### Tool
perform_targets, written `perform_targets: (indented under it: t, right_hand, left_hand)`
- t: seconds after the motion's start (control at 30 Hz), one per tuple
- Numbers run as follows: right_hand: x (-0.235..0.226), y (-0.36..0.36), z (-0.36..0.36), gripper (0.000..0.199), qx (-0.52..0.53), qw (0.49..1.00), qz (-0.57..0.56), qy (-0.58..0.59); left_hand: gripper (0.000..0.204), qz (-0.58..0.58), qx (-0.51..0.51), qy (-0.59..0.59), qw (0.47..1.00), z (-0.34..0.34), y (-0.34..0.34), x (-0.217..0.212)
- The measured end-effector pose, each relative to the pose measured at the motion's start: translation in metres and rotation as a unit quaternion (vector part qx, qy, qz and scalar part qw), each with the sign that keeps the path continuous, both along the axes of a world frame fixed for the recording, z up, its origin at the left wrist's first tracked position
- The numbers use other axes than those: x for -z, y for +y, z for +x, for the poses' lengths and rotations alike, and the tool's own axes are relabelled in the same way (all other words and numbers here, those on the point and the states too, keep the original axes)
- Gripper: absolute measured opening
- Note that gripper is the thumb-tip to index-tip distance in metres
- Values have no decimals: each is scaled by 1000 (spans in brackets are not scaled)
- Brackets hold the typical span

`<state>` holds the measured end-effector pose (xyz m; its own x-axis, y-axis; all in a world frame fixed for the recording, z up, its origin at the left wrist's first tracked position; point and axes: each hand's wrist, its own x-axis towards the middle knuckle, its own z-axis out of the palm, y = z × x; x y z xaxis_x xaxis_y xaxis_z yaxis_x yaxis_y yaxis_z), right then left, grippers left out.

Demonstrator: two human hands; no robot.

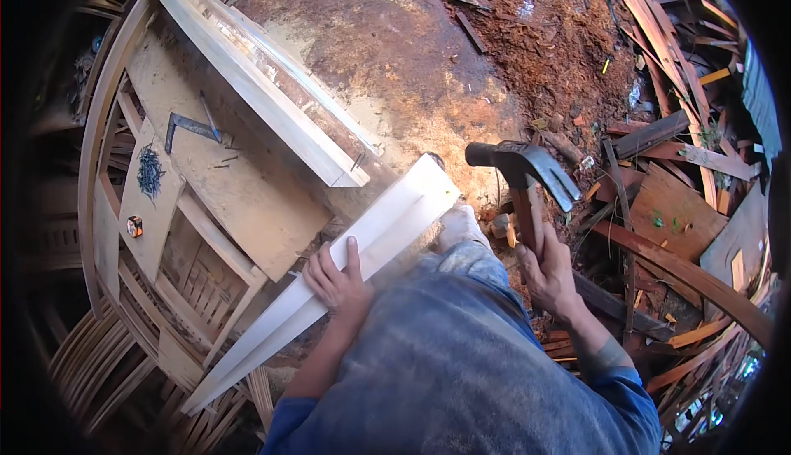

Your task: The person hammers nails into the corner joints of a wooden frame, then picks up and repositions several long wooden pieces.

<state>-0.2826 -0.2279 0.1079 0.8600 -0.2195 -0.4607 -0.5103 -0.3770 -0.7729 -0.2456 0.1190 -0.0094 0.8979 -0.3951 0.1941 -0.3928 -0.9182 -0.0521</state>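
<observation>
My right hand (550,278) is wrapped round the wooden handle of a claw hammer (527,177), whose dark metal head is raised to the right of a pale wooden board (400,216). The board runs slantwise in front of me, from the lower left up to the middle, and looks made of two lengths joined along an edge. My left hand (339,284) grips it near its middle, fingers over the top. A small dark spot shows near the board's upper end; whether it is a nail I cannot tell. Nails (357,163) stick out of the end of another beam (272,93).
On the slatted wooden bench at left lie a pile of nails (150,172), a metal square (188,128), a pencil-like tool (211,117) and a small tape measure (134,225). Scrap planks (659,200) are heaped at right. Wood dust (544,43) covers the ground ahead.
</observation>
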Motion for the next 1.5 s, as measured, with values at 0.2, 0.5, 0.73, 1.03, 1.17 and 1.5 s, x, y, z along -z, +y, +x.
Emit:
perform_targets:
  t: [0.2, 0.5, 0.73, 1.03, 1.17, 1.5]
  right_hand:
    - [23, 20, -20, 26, -11, 996, -85, 5]
    - [-32, 42, -42, 26, 181, 884, 41, -428]
    - [-2, 34, -22, 20, 199, 979, 34, -10]
    - [36, 34, -28, 30, 9, 988, -122, 90]
    - [8, 37, -19, 23, 181, 983, 20, 22]
    - [24, 25, -43, 22, 214, 972, 94, -29]
  left_hand:
    - [62, 7, -4, 0, 1000, -3, -1, 0]
    - [65, 26, -1, -10, 1000, -7, 10, 13]
    - [68, 54, -8, -40, 998, -8, 11, 18]
    - [68, 37, -8, -24, 999, -6, 11, 16]
    - [80, 20, 7, 80, 997, 4, 15, -22]
    - [107, -246, 47, 557, 792, 89, 147, -72]
